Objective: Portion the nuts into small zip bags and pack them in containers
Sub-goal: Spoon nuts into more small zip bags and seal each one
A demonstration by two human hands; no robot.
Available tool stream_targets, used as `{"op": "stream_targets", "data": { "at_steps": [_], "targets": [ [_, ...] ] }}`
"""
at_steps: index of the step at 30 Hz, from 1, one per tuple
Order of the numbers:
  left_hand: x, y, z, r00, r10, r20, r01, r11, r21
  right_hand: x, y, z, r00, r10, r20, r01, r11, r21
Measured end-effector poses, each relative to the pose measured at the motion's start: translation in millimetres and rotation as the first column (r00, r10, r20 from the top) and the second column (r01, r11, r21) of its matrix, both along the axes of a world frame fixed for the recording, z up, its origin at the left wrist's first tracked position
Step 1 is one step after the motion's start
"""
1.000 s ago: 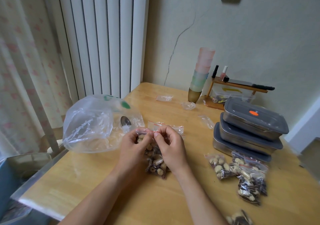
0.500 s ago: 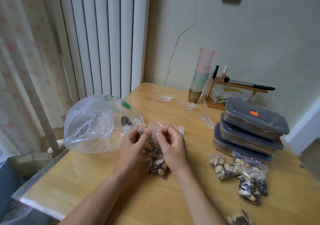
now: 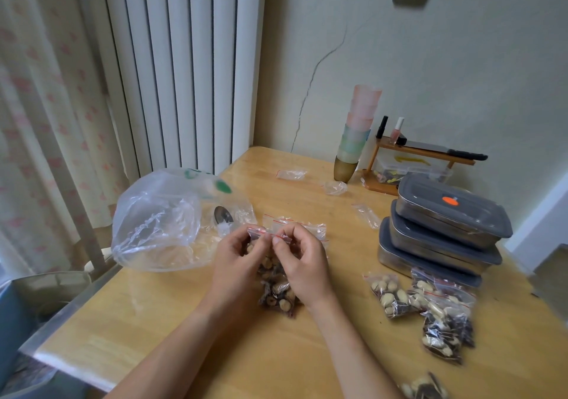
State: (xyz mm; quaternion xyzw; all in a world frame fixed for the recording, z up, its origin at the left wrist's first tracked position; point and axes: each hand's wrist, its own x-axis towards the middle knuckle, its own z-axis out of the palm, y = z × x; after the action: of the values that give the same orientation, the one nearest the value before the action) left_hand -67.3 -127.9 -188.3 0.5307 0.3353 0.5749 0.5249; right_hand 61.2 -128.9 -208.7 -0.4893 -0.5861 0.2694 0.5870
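Mid-counter (image 3: 307, 352), the left hand (image 3: 235, 265) and right hand (image 3: 302, 263) each kept a pinching grip on the nut-filled zip bag's (image 3: 278, 291) red-lined top.

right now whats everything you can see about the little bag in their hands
The small zip bag is clear plastic with a red line along its top strip, packed with pale and dark nuts. It stands roughly upright, its bottom on the wooden table. The left hand and right hand pinch the top strip from either side. Whether the seal is fully closed cannot be told.
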Motion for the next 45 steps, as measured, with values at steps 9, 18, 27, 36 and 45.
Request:
{"op": "stream_targets", "data": {
  "at_steps": [9,18,27,36,45],
  "targets": [
    [0.1,-0.8,-0.5,0.998,-0.018,-0.063,0.021,0.998,0.052,-0.2,-1.2,3.0,0.997,-0.071,0.035,0.069,0.996,0.061],
    [0.2,1.5,-2.8,0.996,-0.027,-0.081,0.034,0.995,0.089,1.9,-1.4,2.6,1.000,0.000,-0.029,0.000,1.000,-0.007],
    [-2.8,6.0,-7.9,0.998,-0.039,-0.055,0.042,0.998,0.048,1.9,-2.6,3.7,0.999,-0.023,0.035,0.022,0.999,0.029],
    [-6.1,11.7,-9.3,0.999,-0.037,0.000,0.037,0.997,0.061,-0.7,-5.4,5.1,1.000,0.010,0.020,-0.011,1.000,0.028],
    [-1.4,4.9,-5.9,0.998,-0.054,-0.045,0.059,0.992,0.114,2.0,-4.2,6.0,0.996,-0.034,0.081,0.028,0.997,0.077]
  ]
}}
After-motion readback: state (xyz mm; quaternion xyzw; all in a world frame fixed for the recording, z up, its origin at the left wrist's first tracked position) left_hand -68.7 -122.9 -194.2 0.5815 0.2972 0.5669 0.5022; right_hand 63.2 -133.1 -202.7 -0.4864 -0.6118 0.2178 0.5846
